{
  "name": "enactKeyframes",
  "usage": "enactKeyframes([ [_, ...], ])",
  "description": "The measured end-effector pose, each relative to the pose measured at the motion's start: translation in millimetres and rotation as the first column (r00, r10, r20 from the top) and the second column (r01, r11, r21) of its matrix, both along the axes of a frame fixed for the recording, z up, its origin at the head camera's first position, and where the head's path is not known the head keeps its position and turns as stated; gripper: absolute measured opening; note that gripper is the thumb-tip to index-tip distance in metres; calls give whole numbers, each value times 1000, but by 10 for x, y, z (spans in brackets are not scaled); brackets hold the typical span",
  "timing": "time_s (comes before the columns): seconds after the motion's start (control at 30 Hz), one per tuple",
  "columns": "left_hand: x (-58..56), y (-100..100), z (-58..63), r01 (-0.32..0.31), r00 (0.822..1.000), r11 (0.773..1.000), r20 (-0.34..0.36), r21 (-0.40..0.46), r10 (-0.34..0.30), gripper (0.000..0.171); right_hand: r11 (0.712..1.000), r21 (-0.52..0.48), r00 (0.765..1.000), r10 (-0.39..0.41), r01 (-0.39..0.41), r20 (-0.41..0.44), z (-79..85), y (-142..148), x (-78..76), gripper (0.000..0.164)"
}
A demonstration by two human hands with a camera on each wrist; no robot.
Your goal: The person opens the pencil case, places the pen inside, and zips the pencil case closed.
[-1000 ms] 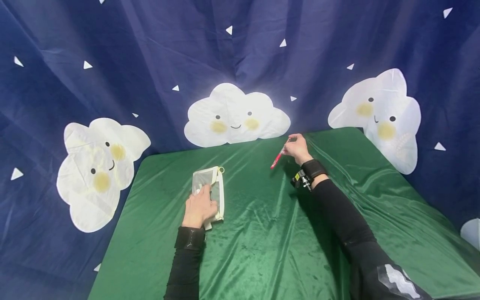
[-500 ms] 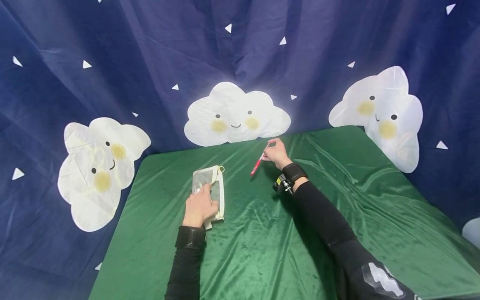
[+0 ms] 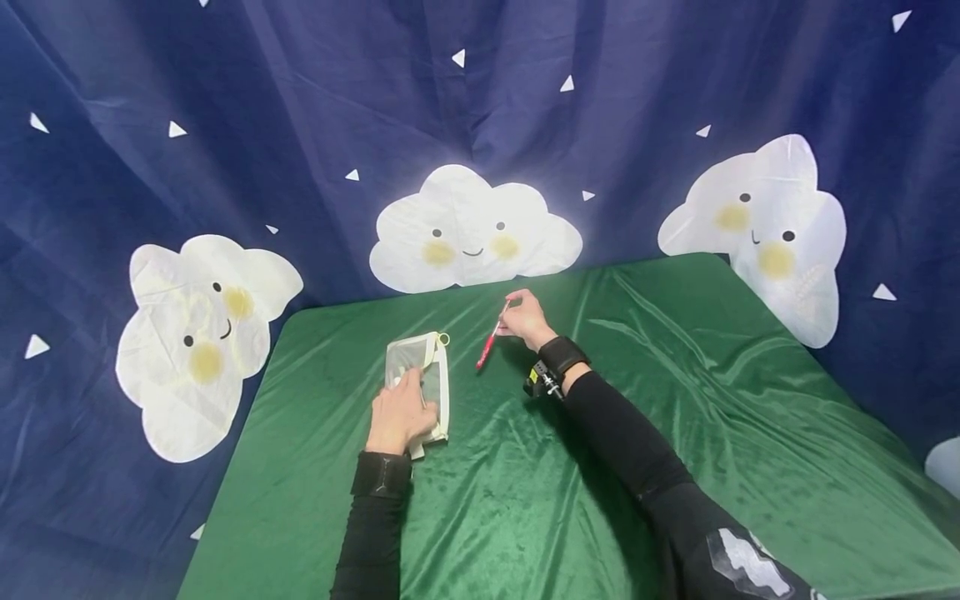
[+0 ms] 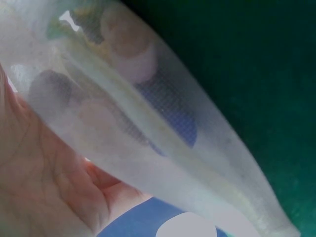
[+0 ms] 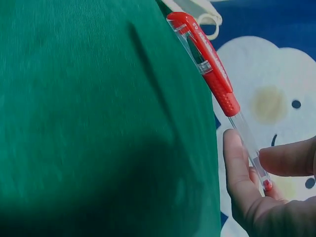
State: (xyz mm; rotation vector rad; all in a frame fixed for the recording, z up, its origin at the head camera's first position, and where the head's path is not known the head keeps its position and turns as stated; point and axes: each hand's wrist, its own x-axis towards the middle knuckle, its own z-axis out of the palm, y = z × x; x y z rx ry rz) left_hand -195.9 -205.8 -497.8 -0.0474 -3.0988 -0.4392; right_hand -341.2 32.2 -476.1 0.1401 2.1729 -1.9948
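A red gel pen (image 3: 487, 347) with a clear barrel slants downward, its red capped end pointing towards the pouch. My right hand (image 3: 524, 320) pinches its clear end between thumb and fingers, as the right wrist view shows on the pen (image 5: 213, 79). A see-through mesh zip pouch (image 3: 408, 354) with pale yellow trim and a ring pull lies on the green cloth, left of centre. My left hand (image 3: 397, 415) grips it from its near left side. Through the mesh pouch (image 4: 197, 133), fingertips show blurred in the left wrist view.
The green velvety cloth (image 3: 300, 500) has folds and covers the whole table. Behind it hangs a dark blue curtain (image 3: 315, 100) with white smiling clouds (image 3: 472, 217) and small triangles.
My right hand has carried the pen leftward and slightly nearer to me, so its red end is now closer to the pouch. The left hand and the pouch stay where they were.
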Motion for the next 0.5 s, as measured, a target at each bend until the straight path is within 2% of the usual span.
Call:
enactKeyframes([
  [0.2, -3, -9, 10, -5, 1000, 1000, -6, 7, 5, 57, 999, -45, 1000, 31, -31, -5, 10, -199, 68, 60],
  [0.5, -3, 4, -10, -2, 1000, 1000, 4, 1, 2, 55, 993, -64, 995, 97, -97, -4, -62, -419, 188, 61],
])
